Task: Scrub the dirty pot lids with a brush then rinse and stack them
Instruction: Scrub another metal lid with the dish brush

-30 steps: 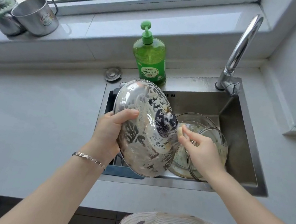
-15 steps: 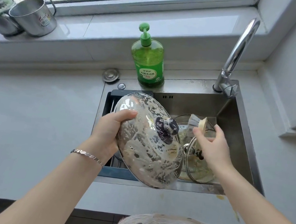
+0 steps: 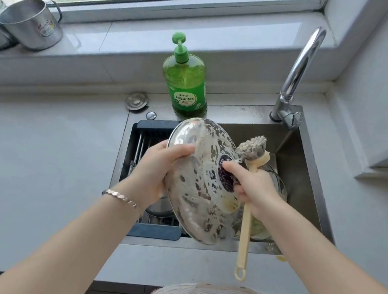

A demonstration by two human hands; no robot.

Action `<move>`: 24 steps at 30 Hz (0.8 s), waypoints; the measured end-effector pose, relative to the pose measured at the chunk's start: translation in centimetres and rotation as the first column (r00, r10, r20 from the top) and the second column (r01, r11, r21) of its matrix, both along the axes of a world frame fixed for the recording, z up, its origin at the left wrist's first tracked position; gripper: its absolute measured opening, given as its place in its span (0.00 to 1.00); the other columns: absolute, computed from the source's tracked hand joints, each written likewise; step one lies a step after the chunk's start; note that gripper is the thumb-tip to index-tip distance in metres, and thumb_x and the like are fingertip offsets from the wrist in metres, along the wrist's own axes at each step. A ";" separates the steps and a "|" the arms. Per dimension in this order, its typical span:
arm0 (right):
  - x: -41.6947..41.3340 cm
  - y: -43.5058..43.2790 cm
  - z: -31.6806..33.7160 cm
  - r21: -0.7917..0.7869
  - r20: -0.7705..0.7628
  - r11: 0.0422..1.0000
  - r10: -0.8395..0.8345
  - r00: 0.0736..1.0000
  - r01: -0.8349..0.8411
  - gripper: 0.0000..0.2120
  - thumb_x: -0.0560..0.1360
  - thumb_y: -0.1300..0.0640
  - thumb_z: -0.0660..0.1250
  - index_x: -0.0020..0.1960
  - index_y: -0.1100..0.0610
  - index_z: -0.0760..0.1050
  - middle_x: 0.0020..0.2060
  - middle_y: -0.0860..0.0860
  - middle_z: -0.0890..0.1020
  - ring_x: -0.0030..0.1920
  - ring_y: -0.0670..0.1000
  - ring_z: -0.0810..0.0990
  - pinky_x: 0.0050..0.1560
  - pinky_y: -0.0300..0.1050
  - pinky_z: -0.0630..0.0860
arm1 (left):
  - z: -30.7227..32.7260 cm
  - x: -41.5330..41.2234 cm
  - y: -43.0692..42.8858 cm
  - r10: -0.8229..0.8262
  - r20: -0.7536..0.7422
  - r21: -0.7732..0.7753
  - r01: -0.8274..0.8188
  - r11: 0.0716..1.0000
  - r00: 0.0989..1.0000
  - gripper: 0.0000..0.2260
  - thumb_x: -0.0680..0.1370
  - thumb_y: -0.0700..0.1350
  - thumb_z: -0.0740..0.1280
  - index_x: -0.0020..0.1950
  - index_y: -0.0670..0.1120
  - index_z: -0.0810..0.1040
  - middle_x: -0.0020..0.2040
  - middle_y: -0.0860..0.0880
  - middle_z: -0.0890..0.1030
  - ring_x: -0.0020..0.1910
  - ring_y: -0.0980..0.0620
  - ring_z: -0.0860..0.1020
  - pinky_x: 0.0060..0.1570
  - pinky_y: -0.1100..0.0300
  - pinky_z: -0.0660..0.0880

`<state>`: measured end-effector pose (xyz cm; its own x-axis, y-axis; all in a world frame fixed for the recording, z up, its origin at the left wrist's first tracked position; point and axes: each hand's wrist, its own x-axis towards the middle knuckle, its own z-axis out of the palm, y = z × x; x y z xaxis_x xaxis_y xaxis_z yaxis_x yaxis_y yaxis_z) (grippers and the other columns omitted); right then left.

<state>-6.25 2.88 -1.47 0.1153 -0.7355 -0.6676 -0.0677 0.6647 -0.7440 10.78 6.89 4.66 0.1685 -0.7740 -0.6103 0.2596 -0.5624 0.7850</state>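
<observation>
A large steel pot lid point(image 3: 197, 187), smeared with sudsy grime and with a dark knob, is tilted over the sink. My left hand point(image 3: 157, 169) grips its left rim. My right hand point(image 3: 252, 188) holds a cream long-handled brush point(image 3: 245, 227) by its neck, index finger touching the lid's knob. The grey bristle head points up past the lid's upper right edge, and the handle hangs down over the sink's front edge. Glass lids point(image 3: 276, 181) lie in the basin, mostly hidden behind my right hand.
The steel sink point(image 3: 309, 179) has a dark drain rack point(image 3: 147, 130) on its left side. A green soap bottle point(image 3: 185, 80) stands behind it and a curved faucet point(image 3: 297, 71) at the back right. Two metal mugs point(image 3: 30, 24) sit on the window sill.
My right hand rose from the basin with the brush and came up against the lid's knob. The lid was shifted slightly to the right, still tilted in my left hand.
</observation>
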 end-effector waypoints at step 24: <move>-1.0 3.1 1.1 -0.237 -0.297 0.913 0.256 0.920 -0.331 0.23 0.74 0.40 0.64 0.68 0.41 0.69 0.30 0.42 0.72 0.29 0.42 0.72 0.31 0.36 0.67 | -1.8 -3.1 1.9 0.451 0.047 -0.176 -0.437 0.882 0.891 0.01 0.72 0.36 0.71 0.42 0.41 0.81 0.38 0.44 0.84 0.42 0.42 0.83 0.42 0.51 0.81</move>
<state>-7.23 5.96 -0.37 0.2089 -0.8534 -0.4777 -0.4390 0.3546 -0.8256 7.69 8.78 2.85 0.5622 -0.6901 -0.4557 0.3826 -0.2714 0.8832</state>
